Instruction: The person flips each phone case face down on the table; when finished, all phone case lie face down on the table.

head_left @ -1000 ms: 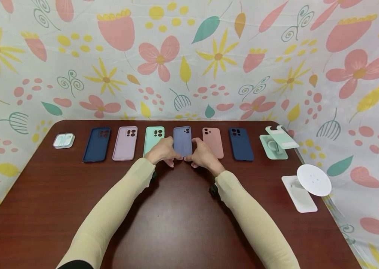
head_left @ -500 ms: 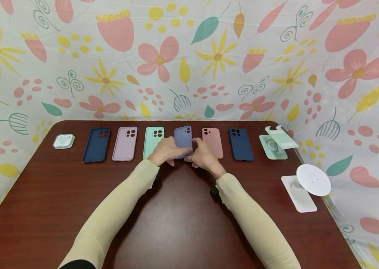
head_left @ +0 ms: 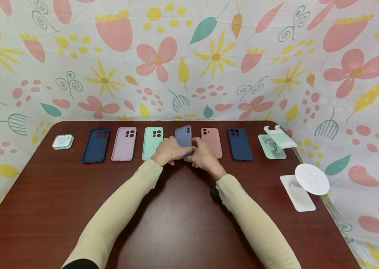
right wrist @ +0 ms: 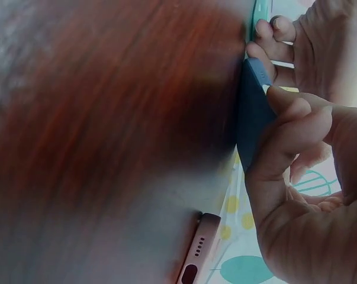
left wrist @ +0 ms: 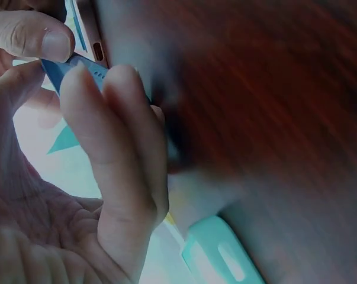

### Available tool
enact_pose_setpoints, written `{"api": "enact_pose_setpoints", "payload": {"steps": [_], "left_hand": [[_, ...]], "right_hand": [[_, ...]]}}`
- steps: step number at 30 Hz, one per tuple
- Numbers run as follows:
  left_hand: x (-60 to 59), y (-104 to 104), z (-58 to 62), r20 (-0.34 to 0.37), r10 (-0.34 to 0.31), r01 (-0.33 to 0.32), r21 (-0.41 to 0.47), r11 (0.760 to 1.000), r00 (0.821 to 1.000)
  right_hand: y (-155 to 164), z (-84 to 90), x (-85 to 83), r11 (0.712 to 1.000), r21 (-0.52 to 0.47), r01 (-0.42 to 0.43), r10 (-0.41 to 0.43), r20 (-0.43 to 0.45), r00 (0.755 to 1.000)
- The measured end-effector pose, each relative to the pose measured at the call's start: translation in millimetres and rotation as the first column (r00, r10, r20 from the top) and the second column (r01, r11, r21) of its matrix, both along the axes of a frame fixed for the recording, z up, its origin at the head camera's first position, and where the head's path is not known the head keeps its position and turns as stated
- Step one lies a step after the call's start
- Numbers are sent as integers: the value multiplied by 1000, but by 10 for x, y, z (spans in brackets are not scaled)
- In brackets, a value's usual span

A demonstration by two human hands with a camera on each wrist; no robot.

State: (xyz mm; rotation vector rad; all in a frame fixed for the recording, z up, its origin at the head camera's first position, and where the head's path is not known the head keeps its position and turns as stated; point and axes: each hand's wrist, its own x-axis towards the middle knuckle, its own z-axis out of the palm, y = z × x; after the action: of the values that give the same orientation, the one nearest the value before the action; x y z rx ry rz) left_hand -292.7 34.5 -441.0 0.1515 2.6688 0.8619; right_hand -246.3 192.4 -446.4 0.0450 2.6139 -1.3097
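A periwinkle-blue phone case (head_left: 183, 135) sits mid-row at the back of the table, slightly tilted, its camera cutouts at the far right corner. My left hand (head_left: 170, 149) grips it from the left, thumb stretched across its lower part toward the right hand. From the right, my right hand (head_left: 204, 155) pinches its lower right corner. Both hands hide the case's near end. In the right wrist view the case (right wrist: 252, 115) stands edge-on between the curled fingers of the right hand (right wrist: 302, 177). Speaker holes show on the case's end (left wrist: 98, 74) in the left wrist view.
Left of the hands lie mint (head_left: 152, 140), lilac (head_left: 123, 144) and dark blue (head_left: 95, 145) phone cases, then boxed earphones (head_left: 62, 142). To the right are a pink case (head_left: 211, 142), a navy case (head_left: 240, 144), a mint folding stand (head_left: 278, 140) and a white stand (head_left: 311, 179).
The left hand has shifted right, its thumb now lying across the case's lower part. The case has tilted and turned slightly. The right hand has stayed nearly in place.
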Motion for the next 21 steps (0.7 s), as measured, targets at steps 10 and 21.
{"api": "enact_pose_setpoints", "payload": {"steps": [10, 21], "left_hand": [[12, 29, -17, 8, 19, -19, -17, 1000, 1000], [-46, 31, -65, 80, 23, -30, 83, 996, 997]], "right_hand": [[3, 18, 20, 1000, 6, -3, 3, 1, 1000], [-20, 81, 46, 999, 38, 9, -9, -20, 1000]]}}
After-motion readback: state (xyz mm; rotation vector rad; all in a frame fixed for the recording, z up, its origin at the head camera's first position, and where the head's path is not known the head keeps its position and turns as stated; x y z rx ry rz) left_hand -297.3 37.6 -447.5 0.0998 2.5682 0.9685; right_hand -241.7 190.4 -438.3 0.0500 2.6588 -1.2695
